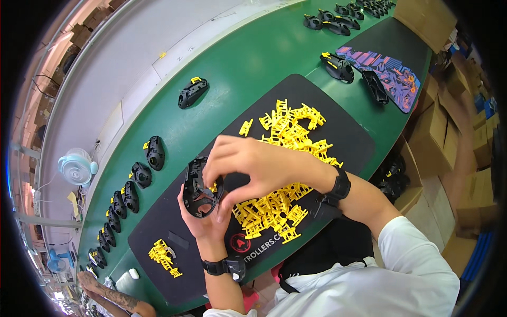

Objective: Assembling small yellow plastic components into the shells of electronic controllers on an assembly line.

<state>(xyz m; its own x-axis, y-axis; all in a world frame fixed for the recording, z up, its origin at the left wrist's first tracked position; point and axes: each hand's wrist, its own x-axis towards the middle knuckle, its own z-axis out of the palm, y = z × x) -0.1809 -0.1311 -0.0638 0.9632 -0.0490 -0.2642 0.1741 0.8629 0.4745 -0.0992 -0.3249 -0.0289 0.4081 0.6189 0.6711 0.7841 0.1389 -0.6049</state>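
My left hand [203, 224] is wrapped around a hollow black plastic shell [196, 177], its open inside turned up over the black mat. Over the same shell, my right hand [240, 164] has its fingers bent down and pinched inside it. A bit of a small yellow plastic part [213, 187] shows under those fingertips; the rest is hidden. Beside and beneath my right forearm spreads a loose pile of yellow plastic parts [290, 129]. A smaller heap of yellow parts [165, 258] lies to the left of my left wrist.
The black mat [338, 116] rests on a green table [237, 63]. Black shells with yellow parts [154, 153] line its left edge; more shells [332, 24] stand at the far end. A patterned mat [388, 79] lies far right, near cardboard boxes [433, 132]. Another person's arm [113, 296] is at lower left.
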